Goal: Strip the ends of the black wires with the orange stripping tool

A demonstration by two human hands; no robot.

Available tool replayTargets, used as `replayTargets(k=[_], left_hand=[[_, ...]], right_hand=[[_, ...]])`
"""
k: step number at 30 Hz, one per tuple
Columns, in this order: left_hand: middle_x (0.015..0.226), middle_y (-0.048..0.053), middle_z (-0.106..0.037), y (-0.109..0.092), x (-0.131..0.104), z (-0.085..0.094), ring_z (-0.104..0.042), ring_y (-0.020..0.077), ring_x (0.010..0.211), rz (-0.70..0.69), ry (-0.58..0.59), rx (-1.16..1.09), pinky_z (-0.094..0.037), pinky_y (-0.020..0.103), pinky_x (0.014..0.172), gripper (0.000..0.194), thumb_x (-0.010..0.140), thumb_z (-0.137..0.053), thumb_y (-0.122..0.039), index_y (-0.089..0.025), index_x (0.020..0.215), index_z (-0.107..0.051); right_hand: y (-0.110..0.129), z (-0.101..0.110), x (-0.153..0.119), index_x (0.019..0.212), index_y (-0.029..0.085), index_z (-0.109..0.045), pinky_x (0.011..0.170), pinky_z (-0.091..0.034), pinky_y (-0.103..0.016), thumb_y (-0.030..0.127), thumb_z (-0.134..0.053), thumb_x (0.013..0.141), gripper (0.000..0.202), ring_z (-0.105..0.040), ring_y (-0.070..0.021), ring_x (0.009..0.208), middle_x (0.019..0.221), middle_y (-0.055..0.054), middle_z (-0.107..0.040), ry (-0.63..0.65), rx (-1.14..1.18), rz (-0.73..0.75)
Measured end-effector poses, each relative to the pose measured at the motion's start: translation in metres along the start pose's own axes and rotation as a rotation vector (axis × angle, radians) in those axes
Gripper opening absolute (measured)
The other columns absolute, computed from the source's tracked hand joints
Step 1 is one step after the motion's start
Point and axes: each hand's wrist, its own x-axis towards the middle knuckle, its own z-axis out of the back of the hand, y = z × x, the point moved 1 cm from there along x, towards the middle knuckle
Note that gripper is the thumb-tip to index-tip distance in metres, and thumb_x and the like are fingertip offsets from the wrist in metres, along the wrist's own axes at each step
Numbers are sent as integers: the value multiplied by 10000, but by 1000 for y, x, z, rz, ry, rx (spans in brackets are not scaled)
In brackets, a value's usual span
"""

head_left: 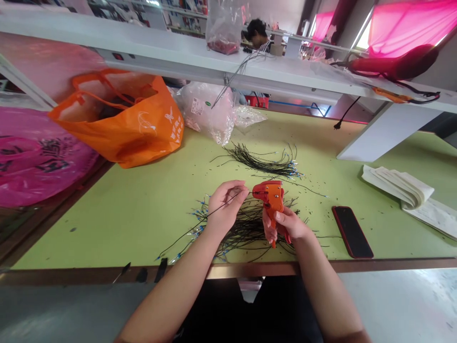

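My left hand pinches a thin black wire between thumb and fingers. The wire trails down to the left, and its other end reaches the jaws of an orange and red wire stripper. My right hand is wrapped round the stripper's handles. Under both hands lies a pile of black wires, several with blue tips at the left. Beyond the stripper rests a second bundle of black wires, its blue tips at the right.
A phone and folded paper lie at right. An orange bag, a pink bag and a clear plastic bag stand at left and back. A white shelf spans above the green table. Wire scraps litter the surface. Another person sits beyond.
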Motion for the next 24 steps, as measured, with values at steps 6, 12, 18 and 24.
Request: replayTargets(k=[6, 12, 18, 24], left_hand=[[794, 37, -716, -7, -4, -5, -664, 146, 707, -25, 49, 67, -529, 247, 650, 315, 861, -766, -502, -198, 882, -690], [545, -9, -479, 0, -9, -2, -442, 141, 520, 82, 159, 165, -349, 282, 506, 576, 938, -538, -696, -215, 620, -542], [474, -21, -393, 11, -4, -2, -358, 130, 457, 219, 112, -65, -275, 289, 453, 624, 856, -607, -759, -225, 555, -490], [466, -51, -346, 5, 1, -10, -335, 92, 418, 296, 77, -246, -278, 252, 423, 642, 786, -716, -738, -212, 540, -442]], right_hand=[[-5, -5, 5, 734, 179, -544, 430, -482, -222, 649, -749, 845, 524, -476, -90, 403, 501, 72, -500, -59, -35, 14], [-13, -12, 8, 677, 187, -526, 384, -454, -208, 653, -770, 818, 544, -407, -70, 362, 465, 83, -476, -51, -36, 19], [-19, -20, 13, 654, 200, -482, 337, -369, -177, 648, -796, 795, 564, -334, -49, 335, 448, 104, -424, -87, 78, -7], [-21, -26, 15, 675, 201, -485, 334, -352, -174, 630, -797, 809, 546, -319, -49, 334, 459, 111, -399, -87, 154, 6]])
